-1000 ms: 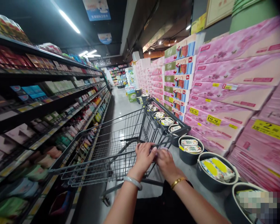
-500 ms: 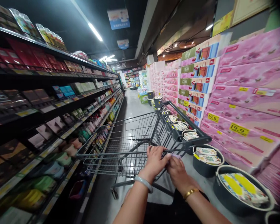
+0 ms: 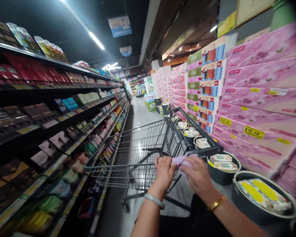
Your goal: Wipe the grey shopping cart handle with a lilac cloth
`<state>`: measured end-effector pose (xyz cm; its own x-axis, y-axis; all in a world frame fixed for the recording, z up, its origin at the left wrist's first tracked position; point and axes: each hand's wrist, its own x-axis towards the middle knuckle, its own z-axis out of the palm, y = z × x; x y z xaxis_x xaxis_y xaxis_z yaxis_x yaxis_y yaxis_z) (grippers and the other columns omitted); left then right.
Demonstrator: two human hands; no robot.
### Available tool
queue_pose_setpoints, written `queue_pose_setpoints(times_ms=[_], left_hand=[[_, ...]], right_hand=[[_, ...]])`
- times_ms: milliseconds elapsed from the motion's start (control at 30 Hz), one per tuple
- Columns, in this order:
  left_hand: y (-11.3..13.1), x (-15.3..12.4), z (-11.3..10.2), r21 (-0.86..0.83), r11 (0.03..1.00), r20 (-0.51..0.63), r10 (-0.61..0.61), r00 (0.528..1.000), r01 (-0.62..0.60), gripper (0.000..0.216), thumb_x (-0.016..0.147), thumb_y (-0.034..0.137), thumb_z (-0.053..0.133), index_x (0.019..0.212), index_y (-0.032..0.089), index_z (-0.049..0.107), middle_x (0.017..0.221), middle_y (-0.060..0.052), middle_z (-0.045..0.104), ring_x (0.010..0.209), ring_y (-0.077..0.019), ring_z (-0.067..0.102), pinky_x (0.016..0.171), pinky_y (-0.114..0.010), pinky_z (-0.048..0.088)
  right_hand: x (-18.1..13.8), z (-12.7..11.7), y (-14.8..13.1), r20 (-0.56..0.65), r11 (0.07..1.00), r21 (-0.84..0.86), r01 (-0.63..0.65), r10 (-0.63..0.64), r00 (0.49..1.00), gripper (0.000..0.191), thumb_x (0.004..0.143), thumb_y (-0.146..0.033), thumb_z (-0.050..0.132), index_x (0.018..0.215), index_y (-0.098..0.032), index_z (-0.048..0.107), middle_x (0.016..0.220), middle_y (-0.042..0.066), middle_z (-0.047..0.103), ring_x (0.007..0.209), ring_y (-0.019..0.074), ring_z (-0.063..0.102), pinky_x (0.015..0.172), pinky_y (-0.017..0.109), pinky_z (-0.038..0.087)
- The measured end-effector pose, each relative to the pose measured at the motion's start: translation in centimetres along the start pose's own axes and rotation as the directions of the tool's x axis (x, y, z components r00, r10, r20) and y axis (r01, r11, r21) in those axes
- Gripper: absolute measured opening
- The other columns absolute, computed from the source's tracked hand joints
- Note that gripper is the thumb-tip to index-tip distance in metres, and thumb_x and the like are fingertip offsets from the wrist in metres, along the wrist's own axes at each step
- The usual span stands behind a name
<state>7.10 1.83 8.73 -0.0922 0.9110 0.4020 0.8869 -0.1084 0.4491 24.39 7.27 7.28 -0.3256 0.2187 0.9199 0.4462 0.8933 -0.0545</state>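
Observation:
A dark wire shopping cart stands in the aisle in front of me, its basket holding nothing I can see. My left hand, with a pale bangle on the wrist, is closed over the cart's handle. My right hand, with a gold bracelet on the wrist, is lifted just off the handle and pinches a small pale purple thing, perhaps a cloth or tissue. The two hands almost touch.
Dark shelves full of packaged goods line the left side. On the right, stacked pink boxes with yellow price tags rise behind a row of round grey tubs holding packets. The glossy aisle floor runs ahead.
My right hand has lifted off the cart handle and moved right, now showing the pale purple thing. The left hand stays on the handle. The view has shifted slightly.

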Motion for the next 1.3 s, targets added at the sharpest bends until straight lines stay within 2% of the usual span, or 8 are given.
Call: queue_pose_setpoints(times_ms=[100, 233, 333, 567, 833, 1067, 1133, 1300], left_hand=[[-0.2, -0.2, 0.0, 0.013, 1.0, -0.008, 0.006, 1.0, -0.006, 0.034, 0.104, 0.035, 0.03, 0.107, 0.029, 0.063, 0.108, 0.001, 0.068, 0.111, -0.0182, 0.055, 0.118, -0.048, 0.018], [-0.3, -0.4, 0.2, 0.026, 0.998, -0.043, -0.05, 0.998, 0.051, 0.038, 0.104, 0.035, 0.027, 0.104, 0.025, 0.063, 0.109, -0.003, 0.068, 0.113, -0.0202, 0.055, 0.118, -0.049, 0.019], [-0.4, -0.6, 0.2, 0.02, 0.998, -0.055, -0.061, 0.997, 0.062, 0.036, 0.103, 0.031, 0.028, 0.102, 0.024, 0.063, 0.106, -0.004, 0.068, 0.111, -0.0206, 0.056, 0.118, -0.051, 0.019], [-1.1, -1.3, -0.2, 0.008, 0.998, -0.092, -0.064, 0.994, 0.065, 0.037, 0.102, 0.026, 0.029, 0.096, 0.028, 0.066, 0.103, 0.001, 0.07, 0.112, -0.0183, 0.056, 0.12, -0.048, 0.017], [-1.8, -1.5, 0.2, 0.019, 0.993, -0.144, -0.113, 0.983, 0.117, 0.04, 0.101, 0.023, 0.027, 0.101, 0.025, 0.067, 0.107, -0.004, 0.071, 0.111, -0.0216, 0.056, 0.12, -0.053, 0.016], [-2.4, -1.9, 0.2, 0.046, 0.993, -0.153, -0.098, 0.983, 0.106, 0.041, 0.102, 0.025, 0.027, 0.095, 0.028, 0.067, 0.104, 0.0, 0.071, 0.109, -0.0202, 0.058, 0.118, -0.056, 0.02], [-2.6, -1.9, 0.3, 0.074, 0.99, -0.165, -0.105, 0.981, 0.119, 0.04, 0.102, 0.025, 0.027, 0.097, 0.029, 0.067, 0.105, 0.001, 0.071, 0.109, -0.0196, 0.059, 0.118, -0.056, 0.022], [-2.6, -2.0, -0.1, 0.073, 0.989, -0.141, -0.118, 0.983, 0.129, 0.044, 0.103, 0.026, 0.024, 0.098, 0.028, 0.067, 0.106, 0.001, 0.071, 0.11, -0.0183, 0.059, 0.12, -0.054, 0.02]], right_hand=[[1.8, -1.2, 0.1, 0.026, 0.995, -0.074, -0.066, 0.068, 0.997, 0.025, 0.094, -0.02, 0.051, 0.099, -0.028, 0.074, 0.119, 0.007, 0.066, 0.111, 0.0277, 0.053, 0.096, 0.045, 0.043], [1.3, 0.7, -2.2, 0.193, 0.993, -0.103, 0.062, -0.041, 0.98, 0.027, 0.095, -0.015, 0.048, 0.096, -0.025, 0.073, 0.112, 0.005, 0.07, 0.107, 0.0245, 0.053, 0.092, 0.041, 0.041], [0.9, 1.2, -3.5, 0.174, 0.997, -0.052, 0.064, -0.054, 0.983, 0.027, 0.096, -0.015, 0.048, 0.095, -0.026, 0.072, 0.11, 0.004, 0.07, 0.106, 0.0228, 0.053, 0.092, 0.039, 0.04], [3.4, -3.9, -2.1, 0.176, 0.992, -0.12, -0.029, 0.05, 0.983, 0.027, 0.097, -0.018, 0.047, 0.105, -0.028, 0.071, 0.122, 0.005, 0.066, 0.114, 0.0278, 0.049, 0.093, 0.043, 0.037], [3.5, -0.3, -5.6, 0.263, 0.986, -0.139, 0.092, -0.053, 0.963, 0.021, 0.094, -0.01, 0.053, 0.091, -0.023, 0.07, 0.107, 0.005, 0.071, 0.103, 0.024, 0.053, 0.089, 0.039, 0.036], [6.3, -4.0, -4.2, 0.228, 0.994, -0.096, 0.061, -0.038, 0.973, 0.014, 0.093, -0.016, 0.06, 0.095, -0.027, 0.07, 0.113, 0.002, 0.071, 0.107, 0.023, 0.053, 0.089, 0.036, 0.037], [6.5, -3.6, -4.5, 0.247, 0.988, -0.138, 0.07, -0.034, 0.968, 0.013, 0.091, -0.015, 0.062, 0.093, -0.026, 0.07, 0.111, 0.002, 0.071, 0.106, 0.0225, 0.054, 0.089, 0.036, 0.037], [3.9, 0.2, -6.5, 0.26, 0.967, -0.185, 0.175, -0.124, 0.958, 0.01, 0.086, -0.013, 0.069, 0.081, -0.021, 0.068, 0.095, 0.002, 0.071, 0.097, 0.0215, 0.057, 0.087, 0.036, 0.038]])
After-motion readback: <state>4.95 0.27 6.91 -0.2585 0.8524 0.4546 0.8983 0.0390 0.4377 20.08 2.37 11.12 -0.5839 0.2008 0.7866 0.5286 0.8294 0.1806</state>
